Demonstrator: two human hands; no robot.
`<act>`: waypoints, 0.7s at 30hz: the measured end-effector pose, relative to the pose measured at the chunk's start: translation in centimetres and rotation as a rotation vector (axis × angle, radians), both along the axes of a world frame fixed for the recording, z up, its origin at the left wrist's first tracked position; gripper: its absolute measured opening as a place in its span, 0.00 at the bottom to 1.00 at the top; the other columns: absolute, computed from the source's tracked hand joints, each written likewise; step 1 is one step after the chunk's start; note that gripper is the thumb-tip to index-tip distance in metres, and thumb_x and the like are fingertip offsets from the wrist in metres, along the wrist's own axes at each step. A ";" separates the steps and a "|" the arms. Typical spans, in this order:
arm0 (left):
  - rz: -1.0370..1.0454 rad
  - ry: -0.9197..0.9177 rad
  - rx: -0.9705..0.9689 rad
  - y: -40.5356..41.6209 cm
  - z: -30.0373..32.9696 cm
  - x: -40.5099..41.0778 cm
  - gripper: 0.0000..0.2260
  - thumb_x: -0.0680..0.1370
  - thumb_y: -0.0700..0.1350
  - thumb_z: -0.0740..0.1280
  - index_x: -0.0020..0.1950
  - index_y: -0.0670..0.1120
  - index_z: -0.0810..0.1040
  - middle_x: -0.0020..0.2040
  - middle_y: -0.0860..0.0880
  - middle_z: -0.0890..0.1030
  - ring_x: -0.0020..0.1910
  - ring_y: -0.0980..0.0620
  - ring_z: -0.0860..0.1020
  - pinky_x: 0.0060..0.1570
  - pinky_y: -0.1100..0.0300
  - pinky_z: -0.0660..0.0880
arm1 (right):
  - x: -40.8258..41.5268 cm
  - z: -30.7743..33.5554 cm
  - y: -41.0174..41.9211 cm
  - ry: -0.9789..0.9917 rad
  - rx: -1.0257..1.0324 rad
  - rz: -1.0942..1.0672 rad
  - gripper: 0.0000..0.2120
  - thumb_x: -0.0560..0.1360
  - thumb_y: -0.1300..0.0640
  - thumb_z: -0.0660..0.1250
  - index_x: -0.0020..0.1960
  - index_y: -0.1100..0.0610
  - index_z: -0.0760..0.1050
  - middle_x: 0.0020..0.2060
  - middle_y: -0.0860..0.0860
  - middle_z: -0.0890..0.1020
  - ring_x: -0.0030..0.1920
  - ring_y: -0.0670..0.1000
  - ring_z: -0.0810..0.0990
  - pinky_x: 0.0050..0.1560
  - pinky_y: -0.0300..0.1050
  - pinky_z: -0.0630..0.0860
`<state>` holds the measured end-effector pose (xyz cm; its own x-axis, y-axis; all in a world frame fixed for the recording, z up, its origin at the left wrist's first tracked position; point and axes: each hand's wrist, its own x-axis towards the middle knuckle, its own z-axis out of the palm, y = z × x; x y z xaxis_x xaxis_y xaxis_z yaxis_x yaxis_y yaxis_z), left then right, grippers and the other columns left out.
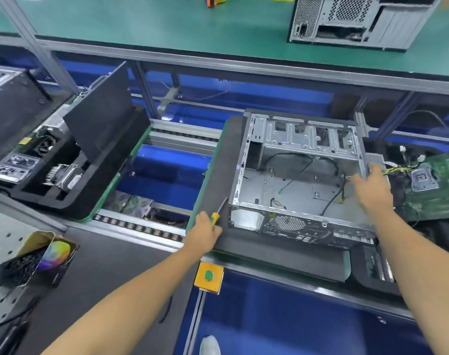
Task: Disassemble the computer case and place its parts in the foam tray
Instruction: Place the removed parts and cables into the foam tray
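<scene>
The open metal computer case (pixel 274 190) lies on its side on a dark mat in the middle, with loose black cables inside. My right hand (pixel 372 187) grips the case's right edge. My left hand (pixel 204 233) holds a yellow-green screwdriver (pixel 216 216) at the mat's left edge, its shaft pointing up and away. A black foam tray (pixel 64 198) at the left holds several removed parts and a black side panel (pixel 100 108) leaning upright. A green motherboard (pixel 438 185) lies to the right of the case.
A second computer case (pixel 356 19) stands on the green upper shelf. A yellow box with a green button (pixel 208 275) sits at the conveyor's front edge. A container of black screws (pixel 26 262) rests at the lower left, on the perforated bench.
</scene>
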<state>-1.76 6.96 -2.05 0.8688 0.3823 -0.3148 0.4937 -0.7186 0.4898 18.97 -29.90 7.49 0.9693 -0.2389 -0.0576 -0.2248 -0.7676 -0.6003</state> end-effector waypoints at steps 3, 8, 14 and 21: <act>0.127 -0.042 -0.059 -0.2 -0.9 -3.0 0.14 0.81 0.50 0.68 0.55 0.43 0.67 0.50 0.44 0.76 0.48 0.41 0.77 0.48 0.45 0.76 | -0.5 0.2 -0.4 -0.055 0.123 0.037 0.24 0.80 0.55 0.63 0.75 0.57 0.67 0.65 0.61 0.77 0.60 0.63 0.76 0.59 0.56 0.71; 0.297 -0.172 -0.210 -1.4 -2.0 -7.8 0.13 0.81 0.50 0.69 0.50 0.44 0.68 0.43 0.48 0.73 0.41 0.46 0.74 0.44 0.50 0.73 | -3.3 0.5 -1.0 0.003 0.208 0.096 0.26 0.82 0.57 0.64 0.77 0.59 0.61 0.67 0.59 0.76 0.59 0.61 0.78 0.56 0.50 0.72; -0.106 0.012 -0.076 -1.0 -2.2 -11.8 0.08 0.80 0.42 0.69 0.51 0.46 0.69 0.45 0.50 0.78 0.42 0.51 0.76 0.36 0.63 0.66 | -8.4 -0.1 -2.2 0.050 0.230 0.089 0.30 0.83 0.54 0.61 0.81 0.55 0.55 0.72 0.56 0.72 0.52 0.60 0.80 0.46 0.52 0.75; -0.419 0.240 0.070 -0.1 -2.4 -12.6 0.11 0.78 0.40 0.65 0.57 0.48 0.68 0.56 0.45 0.80 0.53 0.41 0.80 0.55 0.48 0.78 | -12.4 -1.4 -1.8 -0.031 0.258 0.039 0.31 0.82 0.58 0.59 0.82 0.57 0.53 0.75 0.59 0.62 0.68 0.59 0.68 0.58 0.49 0.65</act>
<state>-14.34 6.85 -4.41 0.8585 0.0422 -0.5111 0.2475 -0.9070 0.3408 6.58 -31.74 6.12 0.9797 -0.1830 -0.0816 -0.1765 -0.5955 -0.7837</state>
